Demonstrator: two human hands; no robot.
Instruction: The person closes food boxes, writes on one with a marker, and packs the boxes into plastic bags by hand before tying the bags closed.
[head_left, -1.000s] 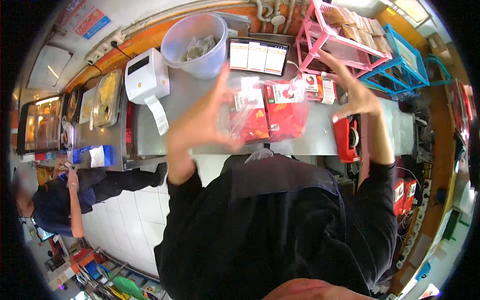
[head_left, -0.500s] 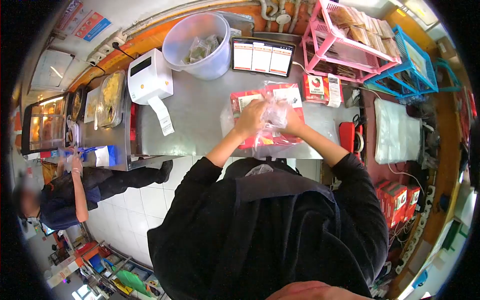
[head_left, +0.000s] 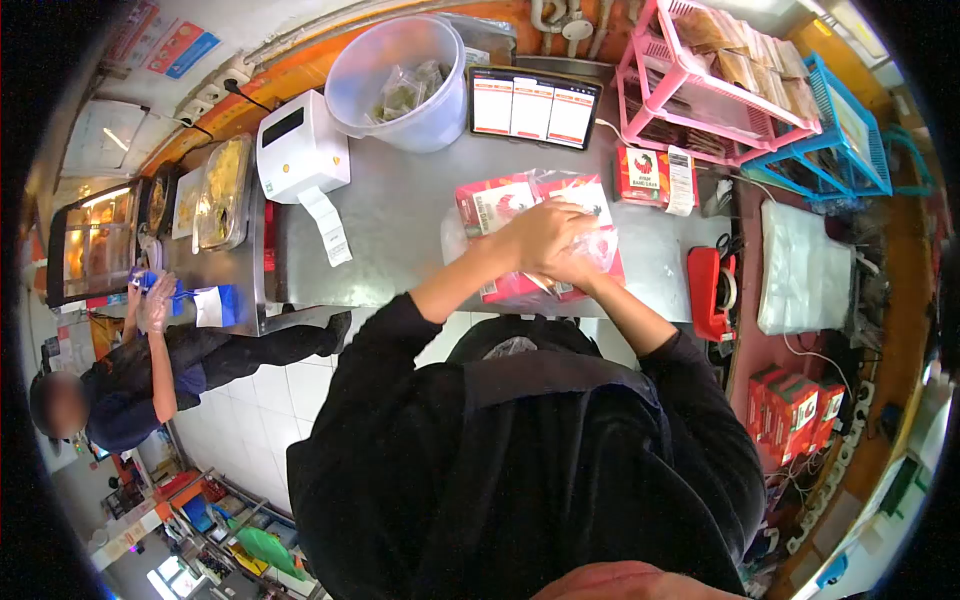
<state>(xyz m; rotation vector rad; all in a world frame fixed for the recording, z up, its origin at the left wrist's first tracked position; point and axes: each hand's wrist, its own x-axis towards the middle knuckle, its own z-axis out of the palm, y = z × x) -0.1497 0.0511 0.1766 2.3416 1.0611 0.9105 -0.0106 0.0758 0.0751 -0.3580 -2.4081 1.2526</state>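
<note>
Two red-and-white printed boxes (head_left: 497,200) lie side by side inside a clear plastic bag (head_left: 452,240) on the metal counter. My left hand (head_left: 535,235) lies across the top of the bag, its fingers bent over the gathered plastic. Close against it, my right hand (head_left: 577,268) is closed on the bunched plastic from the other side. The two hands overlap, so the exact finger grip is partly hidden.
Behind the bag stand a tablet (head_left: 535,108), a clear tub (head_left: 395,85) with packets, and another red box (head_left: 645,178). A label printer (head_left: 303,150) is to the left, a red tape dispenser (head_left: 708,292) right. A co-worker (head_left: 150,370) works at far left.
The plastic that stood up bunched between my hands is now pressed down over the boxes. My left hand has moved right, over the right one. The co-worker's hands have shifted.
</note>
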